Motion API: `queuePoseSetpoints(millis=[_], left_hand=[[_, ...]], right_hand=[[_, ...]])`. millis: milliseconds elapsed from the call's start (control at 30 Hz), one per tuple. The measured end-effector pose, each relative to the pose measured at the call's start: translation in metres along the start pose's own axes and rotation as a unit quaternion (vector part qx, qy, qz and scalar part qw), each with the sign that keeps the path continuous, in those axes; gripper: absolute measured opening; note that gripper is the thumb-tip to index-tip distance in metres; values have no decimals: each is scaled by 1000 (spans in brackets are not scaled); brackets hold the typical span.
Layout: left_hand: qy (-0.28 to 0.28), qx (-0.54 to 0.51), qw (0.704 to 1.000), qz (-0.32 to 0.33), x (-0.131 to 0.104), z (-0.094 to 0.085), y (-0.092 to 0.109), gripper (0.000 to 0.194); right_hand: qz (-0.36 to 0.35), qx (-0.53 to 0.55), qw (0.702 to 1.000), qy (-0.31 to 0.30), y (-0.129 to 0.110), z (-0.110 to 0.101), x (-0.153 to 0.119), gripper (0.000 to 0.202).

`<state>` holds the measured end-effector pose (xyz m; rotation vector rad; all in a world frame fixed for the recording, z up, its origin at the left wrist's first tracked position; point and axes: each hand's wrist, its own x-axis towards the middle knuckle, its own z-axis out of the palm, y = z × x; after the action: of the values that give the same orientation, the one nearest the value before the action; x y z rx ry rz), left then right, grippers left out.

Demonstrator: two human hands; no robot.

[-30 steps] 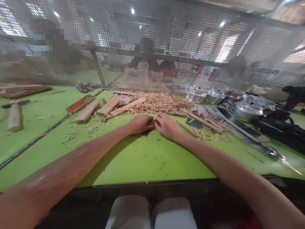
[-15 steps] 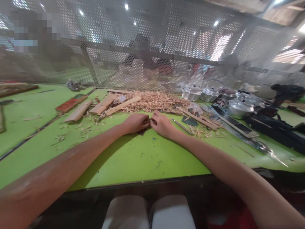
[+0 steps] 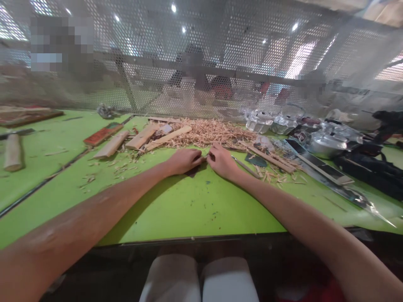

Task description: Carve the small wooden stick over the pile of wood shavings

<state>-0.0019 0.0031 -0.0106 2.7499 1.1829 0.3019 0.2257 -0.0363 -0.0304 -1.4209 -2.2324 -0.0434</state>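
Note:
My left hand [image 3: 185, 162] rests on the green tabletop [image 3: 176, 209] with its fingers curled in. Just to its right, my right hand [image 3: 221, 162] is also closed, thumb and fingers pinched together. Between the fingertips sits something small that I cannot make out. A dark flat piece [image 3: 192, 171] shows from beneath the left hand. Beside the right hand lies a thin pointed tool [image 3: 245, 166], and past it a dark green scrap [image 3: 255, 160]. Behind both hands spreads a heap of wood shavings [image 3: 217, 131].
Wooden pieces [image 3: 111, 144] and a red block [image 3: 103, 135] lie on the left. A wooden-handled tool [image 3: 13, 153] is farther left. On the right are shiny clear plastic bundles [image 3: 327, 144], a long dark-faced strip [image 3: 317, 161] and scissors [image 3: 374, 207]. A perforated screen [image 3: 201, 63] stands behind.
The whole view has shifted, so things sit farther right. My hands have drawn slightly apart, leaving a small gap between the fingertips.

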Motion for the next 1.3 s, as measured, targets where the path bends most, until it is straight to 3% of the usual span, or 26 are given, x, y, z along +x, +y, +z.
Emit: queuePoseSetpoints(millis=[400, 700, 1033, 1300], left_hand=[[-3, 18, 1000, -10, 1, 1, 0, 33], [-3, 17, 1000, -19, 0, -2, 2, 36], [-4, 15, 999, -34, 2, -1, 2, 38], [-3, 20, 999, -35, 1, -3, 1, 40]], right_hand=[[-19, 13, 1000, -21, -3, -1, -2, 18], [34, -51, 998, 23, 3, 0, 0, 21], [-58, -37, 997, -19, -7, -3, -4, 19], [22, -47, 999, -8, -6, -4, -1, 18]])
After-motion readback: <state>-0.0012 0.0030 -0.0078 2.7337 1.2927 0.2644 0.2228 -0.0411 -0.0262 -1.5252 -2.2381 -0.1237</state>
